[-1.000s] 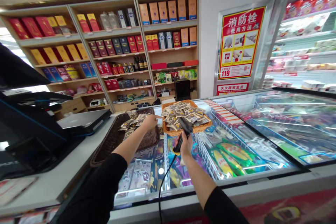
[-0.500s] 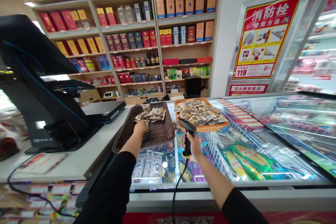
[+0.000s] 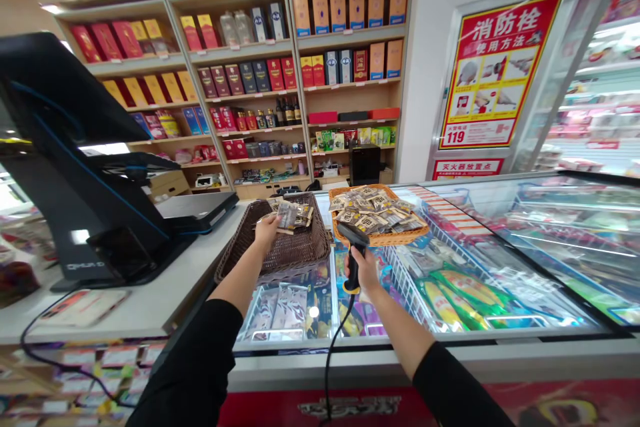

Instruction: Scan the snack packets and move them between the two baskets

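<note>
My left hand is closed on the edge of a small snack packet, held over the dark brown wicker basket. More brown-and-cream packets lie at that basket's far side. A black barcode scanner with a yellow-trimmed base is gripped in my right hand. Its head points up and left, in front of the orange wicker basket. A pile of similar packets fills the orange basket. The scanner's cable hangs down past the freezer's front edge.
Both baskets rest on a glass-topped chest freezer holding frozen goods in wire baskets. At left, a black checkout terminal and a flat scale occupy the counter. Shelves of boxed bottles line the back wall.
My left hand has risen slightly from inside the brown basket, now with a packet turned greyish side up. My right hand and the scanner have barely moved.
</note>
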`<control>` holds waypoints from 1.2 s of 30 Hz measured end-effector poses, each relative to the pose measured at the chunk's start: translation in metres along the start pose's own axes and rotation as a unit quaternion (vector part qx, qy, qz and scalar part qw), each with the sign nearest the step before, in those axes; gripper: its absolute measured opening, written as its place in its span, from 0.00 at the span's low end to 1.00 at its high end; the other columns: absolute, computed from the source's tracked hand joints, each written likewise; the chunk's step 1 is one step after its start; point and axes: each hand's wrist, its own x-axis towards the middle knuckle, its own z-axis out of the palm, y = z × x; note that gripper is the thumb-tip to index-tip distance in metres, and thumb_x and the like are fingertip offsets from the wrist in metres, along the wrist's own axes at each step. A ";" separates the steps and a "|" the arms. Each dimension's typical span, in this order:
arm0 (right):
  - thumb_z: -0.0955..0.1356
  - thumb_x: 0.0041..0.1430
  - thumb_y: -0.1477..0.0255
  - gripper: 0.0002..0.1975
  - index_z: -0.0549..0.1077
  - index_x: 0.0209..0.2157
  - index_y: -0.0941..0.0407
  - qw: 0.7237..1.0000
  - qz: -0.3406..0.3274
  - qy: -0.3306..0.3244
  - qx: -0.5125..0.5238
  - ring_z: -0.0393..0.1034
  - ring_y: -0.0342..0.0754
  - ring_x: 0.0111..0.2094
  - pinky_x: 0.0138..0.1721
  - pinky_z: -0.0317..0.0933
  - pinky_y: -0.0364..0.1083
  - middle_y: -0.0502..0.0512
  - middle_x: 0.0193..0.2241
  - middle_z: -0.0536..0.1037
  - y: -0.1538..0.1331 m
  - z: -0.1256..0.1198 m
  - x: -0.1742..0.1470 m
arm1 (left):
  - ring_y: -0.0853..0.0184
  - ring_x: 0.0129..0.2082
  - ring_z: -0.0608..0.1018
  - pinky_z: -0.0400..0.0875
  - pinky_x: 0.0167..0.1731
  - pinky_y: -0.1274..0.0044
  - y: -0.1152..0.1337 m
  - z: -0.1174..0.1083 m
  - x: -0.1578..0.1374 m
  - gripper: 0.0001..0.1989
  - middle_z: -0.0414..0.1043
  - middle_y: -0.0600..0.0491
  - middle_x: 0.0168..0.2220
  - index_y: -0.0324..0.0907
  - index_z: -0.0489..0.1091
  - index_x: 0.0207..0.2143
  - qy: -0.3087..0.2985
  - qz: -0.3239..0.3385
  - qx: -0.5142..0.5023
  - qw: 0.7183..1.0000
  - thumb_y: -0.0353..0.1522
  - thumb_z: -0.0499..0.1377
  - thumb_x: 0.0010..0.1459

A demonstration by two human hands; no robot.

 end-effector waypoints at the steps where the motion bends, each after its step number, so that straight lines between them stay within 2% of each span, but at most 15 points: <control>1: 0.70 0.47 0.52 0.21 0.64 0.29 0.55 1.000 -0.006 -0.002 -0.004 0.60 0.41 0.11 0.12 0.54 0.41 0.44 0.15 0.68 -0.001 0.001 -0.001 | 0.65 0.31 0.78 0.72 0.34 0.73 0.003 0.007 -0.003 0.10 0.76 0.51 0.31 0.41 0.74 0.35 -0.017 -0.029 -0.070 0.997 0.36 0.62 0.51; 3: 0.69 0.48 0.52 0.20 0.64 0.28 0.55 1.000 -0.022 -0.005 -0.015 0.60 0.41 0.12 0.13 0.55 0.41 0.45 0.15 0.68 -0.004 0.002 -0.004 | 0.69 0.30 0.77 0.73 0.34 0.75 0.008 0.023 -0.010 0.09 0.75 0.51 0.32 0.41 0.73 0.34 -0.053 -0.072 -0.148 0.985 0.35 0.63 0.50; 4: 0.69 0.49 0.52 0.20 0.64 0.28 0.55 0.999 -0.032 -0.006 -0.022 0.60 0.40 0.12 0.13 0.55 0.41 0.45 0.16 0.68 -0.005 0.002 -0.006 | 0.70 0.30 0.77 0.73 0.34 0.76 0.009 0.030 -0.014 0.08 0.75 0.52 0.32 0.41 0.72 0.32 -0.068 -0.073 -0.168 0.981 0.34 0.64 0.49; 9: 0.67 0.53 0.54 0.19 0.67 0.31 0.56 0.994 -0.077 -0.037 -0.060 0.60 0.41 0.12 0.13 0.54 0.41 0.45 0.15 0.67 -0.011 0.004 -0.013 | 0.68 0.30 0.77 0.74 0.34 0.74 0.002 0.052 -0.026 0.17 0.74 0.53 0.30 0.40 0.70 0.31 -0.111 0.000 -0.151 0.982 0.35 0.70 0.38; 13: 0.66 0.55 0.55 0.17 0.69 0.32 0.57 0.988 -0.097 -0.061 -0.104 0.60 0.41 0.12 0.14 0.55 0.41 0.45 0.15 0.66 -0.011 0.005 -0.013 | 0.63 0.35 0.78 0.72 0.40 0.71 -0.005 0.052 -0.026 0.17 0.75 0.52 0.29 0.39 0.68 0.28 -0.092 0.117 -0.046 0.988 0.36 0.69 0.37; 15: 0.66 0.55 0.55 0.17 0.68 0.32 0.57 0.987 -0.099 -0.066 -0.111 0.59 0.41 0.12 0.14 0.55 0.41 0.45 0.15 0.66 -0.010 0.005 -0.013 | 0.62 0.35 0.78 0.72 0.40 0.70 -0.006 0.052 -0.025 0.15 0.75 0.51 0.29 0.40 0.67 0.26 -0.085 0.146 -0.004 0.986 0.36 0.68 0.39; 18: 0.66 0.54 0.55 0.18 0.67 0.33 0.56 0.991 -0.067 -0.076 -0.089 0.59 0.40 0.12 0.14 0.54 0.41 0.44 0.16 0.66 -0.009 0.006 -0.012 | 0.61 0.37 0.78 0.73 0.39 0.71 -0.005 0.053 -0.027 0.13 0.77 0.49 0.32 0.40 0.69 0.27 -0.083 0.164 0.031 0.982 0.34 0.67 0.39; 20: 0.66 0.54 0.54 0.19 0.67 0.34 0.56 0.993 -0.042 -0.085 -0.073 0.58 0.40 0.12 0.13 0.54 0.40 0.43 0.15 0.65 -0.008 0.007 -0.012 | 0.61 0.37 0.78 0.73 0.38 0.72 -0.002 0.052 -0.031 0.12 0.77 0.49 0.33 0.39 0.72 0.30 -0.105 0.173 0.064 0.977 0.33 0.66 0.40; 24: 0.66 0.54 0.55 0.18 0.66 0.34 0.56 0.993 -0.038 -0.092 -0.063 0.58 0.39 0.11 0.13 0.53 0.40 0.43 0.14 0.65 -0.009 0.009 -0.013 | 0.61 0.32 0.79 0.72 0.34 0.75 0.006 0.048 -0.040 0.07 0.78 0.51 0.27 0.40 0.75 0.27 -0.154 0.200 0.150 0.956 0.34 0.64 0.44; 30: 0.67 0.54 0.55 0.18 0.66 0.32 0.57 0.993 -0.032 -0.099 -0.062 0.58 0.38 0.11 0.12 0.52 0.39 0.43 0.15 0.66 -0.008 0.010 -0.015 | 0.62 0.29 0.79 0.69 0.29 0.78 0.010 0.047 -0.046 0.07 0.78 0.51 0.27 0.39 0.76 0.26 -0.137 0.224 0.218 0.940 0.34 0.62 0.46; 36: 0.67 0.54 0.56 0.18 0.66 0.30 0.57 0.992 -0.019 -0.116 -0.048 0.58 0.39 0.11 0.12 0.53 0.39 0.44 0.15 0.67 -0.006 0.009 -0.015 | 0.64 0.28 0.78 0.69 0.29 0.79 0.011 0.048 -0.046 0.07 0.78 0.52 0.27 0.39 0.77 0.27 -0.126 0.238 0.245 0.931 0.33 0.62 0.47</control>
